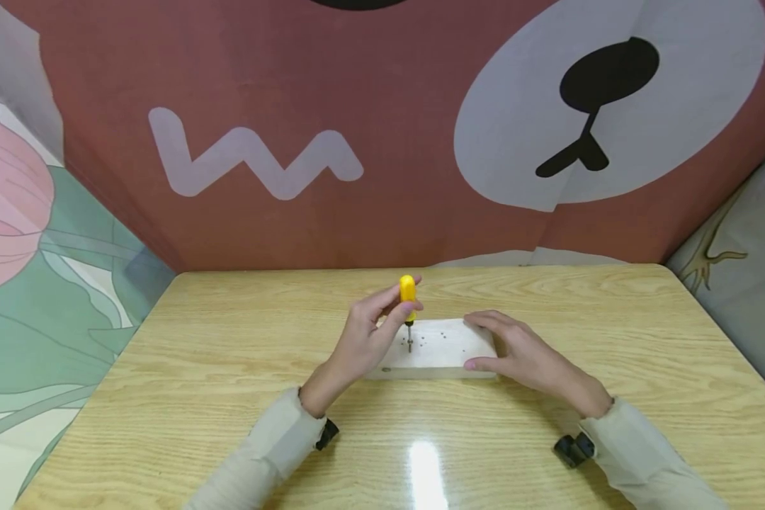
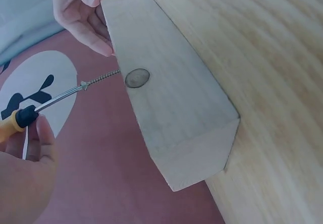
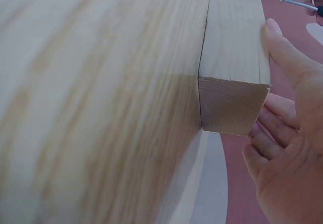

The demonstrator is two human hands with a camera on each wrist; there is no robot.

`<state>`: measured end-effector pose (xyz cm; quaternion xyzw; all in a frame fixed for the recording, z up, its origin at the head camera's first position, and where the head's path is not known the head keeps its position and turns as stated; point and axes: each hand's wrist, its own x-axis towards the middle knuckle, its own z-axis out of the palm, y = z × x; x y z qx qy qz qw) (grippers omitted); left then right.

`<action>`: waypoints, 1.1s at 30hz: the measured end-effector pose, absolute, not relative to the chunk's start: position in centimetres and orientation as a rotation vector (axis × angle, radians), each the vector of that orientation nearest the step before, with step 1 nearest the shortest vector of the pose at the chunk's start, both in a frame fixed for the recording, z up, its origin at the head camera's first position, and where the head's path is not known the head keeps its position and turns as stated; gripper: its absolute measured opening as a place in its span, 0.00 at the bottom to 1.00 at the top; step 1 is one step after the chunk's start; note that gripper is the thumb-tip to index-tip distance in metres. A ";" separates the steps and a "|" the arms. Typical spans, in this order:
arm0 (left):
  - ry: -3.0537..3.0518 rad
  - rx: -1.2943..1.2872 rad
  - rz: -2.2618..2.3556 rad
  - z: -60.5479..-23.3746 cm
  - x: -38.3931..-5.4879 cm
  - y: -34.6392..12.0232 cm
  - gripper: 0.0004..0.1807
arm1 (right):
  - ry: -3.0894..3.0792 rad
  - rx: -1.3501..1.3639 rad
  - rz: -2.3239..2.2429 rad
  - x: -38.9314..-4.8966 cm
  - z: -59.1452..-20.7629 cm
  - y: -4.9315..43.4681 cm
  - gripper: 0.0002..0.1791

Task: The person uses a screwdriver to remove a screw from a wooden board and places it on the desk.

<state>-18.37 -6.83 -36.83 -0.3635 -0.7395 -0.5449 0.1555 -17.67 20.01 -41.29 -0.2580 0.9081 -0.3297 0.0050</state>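
My left hand (image 1: 365, 334) pinches the yellow handle of a screwdriver (image 1: 407, 290) that stands upright over a pale wooden block (image 1: 449, 354). The metal shaft meets the head of a screw (image 2: 103, 76); in the left wrist view the screw's threaded length shows between the shaft and the block's top face. How deep its point sits in the wood cannot be told. At the block's right end my right hand (image 1: 525, 353) grips it, thumb along the near top edge and fingers at the far side. Several small dark holes (image 1: 444, 335) mark the top face.
The block lies on a wood-grain table (image 1: 229, 368), with a dark round knot (image 2: 137, 77) on its near side. Behind the table hangs a reddish-brown printed cloth (image 1: 382, 227). Small black devices (image 1: 574, 450) sit at both wrists.
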 end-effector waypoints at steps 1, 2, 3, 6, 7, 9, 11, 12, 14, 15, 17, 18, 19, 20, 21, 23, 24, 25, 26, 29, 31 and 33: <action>-2.134 -1.045 -1.564 -36.8 -18.3 -6.9 0.18 | 2.843 -0.807 -1.033 -17.7 -41.3 20.0 0.42; -2.151 -1.049 -1.566 -36.7 -18.3 -6.9 0.18 | 2.842 -0.806 -1.033 -17.7 -41.2 20.0 0.42; -2.167 -1.050 -1.570 -36.6 -18.2 -7.0 0.19 | 2.842 -0.807 -1.033 -17.7 -41.2 20.0 0.42; -2.207 -1.053 -1.582 -36.3 -18.1 -7.0 0.19 | 2.843 -0.810 -1.033 -17.7 -41.1 19.9 0.42; -2.216 -1.056 -1.588 -36.3 -18.1 -7.1 0.20 | 2.844 -0.812 -1.033 -17.7 -41.1 19.9 0.42; -2.224 -1.066 -1.595 -36.2 -18.1 -7.2 0.21 | 2.842 -0.817 -1.033 -17.7 -41.1 19.9 0.42; -2.228 -1.080 -1.600 -36.1 -18.1 -7.4 0.21 | 2.842 -0.819 -1.034 -17.7 -41.1 20.0 0.42; -2.229 -1.087 -1.604 -36.0 -18.1 -7.4 0.21 | 2.841 -0.822 -1.033 -17.7 -41.1 20.0 0.42; -2.233 -1.097 -1.609 -35.9 -18.1 -7.6 0.21 | 2.841 -0.824 -1.032 -17.8 -41.1 20.0 0.42; -2.238 -1.098 -1.612 -35.9 -18.1 -7.7 0.21 | 2.841 -0.825 -1.032 -17.8 -41.2 20.0 0.42; -2.245 -1.095 -1.615 -35.8 -18.2 -7.8 0.21 | 2.840 -0.825 -1.034 -17.8 -41.2 20.0 0.42; -2.248 -1.087 -1.624 -35.8 -18.1 -7.8 0.21 | 2.839 -0.823 -1.036 -17.8 -41.3 20.0 0.42; -2.248 -1.081 -1.627 -35.8 -18.2 -7.8 0.20 | 2.836 -0.820 -1.038 -17.8 -41.3 20.0 0.42; -2.245 -1.077 -1.629 -35.9 -18.2 -7.7 0.20 | 2.836 -0.818 -1.037 -17.8 -41.3 20.0 0.42; -2.243 -1.074 -1.632 -35.9 -18.2 -7.7 0.19 | 2.835 -0.814 -1.038 -17.8 -41.3 20.0 0.42; -2.237 -1.063 -1.637 -36.0 -18.3 -7.6 0.17 | 2.835 -0.809 -1.039 -17.8 -41.3 20.0 0.42; -2.236 -1.058 -1.634 -36.1 -18.3 -7.6 0.16 | 2.836 -0.809 -1.039 -17.8 -41.2 20.0 0.42; -2.235 -1.051 -1.630 -36.1 -18.3 -7.6 0.15 | 2.837 -0.810 -1.036 -17.7 -41.2 20.0 0.42; -2.236 -1.040 -1.629 -36.1 -18.3 -7.6 0.15 | 2.839 -0.811 -1.036 -17.7 -41.2 20.0 0.42; -2.228 -1.002 -1.637 -36.1 -18.4 -7.6 0.12 | 2.842 -0.813 -1.034 -17.7 -41.2 20.0 0.42; -2.219 -0.983 -1.651 -36.1 -18.4 -7.6 0.12 | 2.842 -0.809 -1.032 -17.7 -41.2 20.0 0.42; -2.213 -0.981 -1.678 -36.1 -18.4 -7.5 0.13 | 2.840 -0.804 -1.030 -17.7 -41.2 20.0 0.42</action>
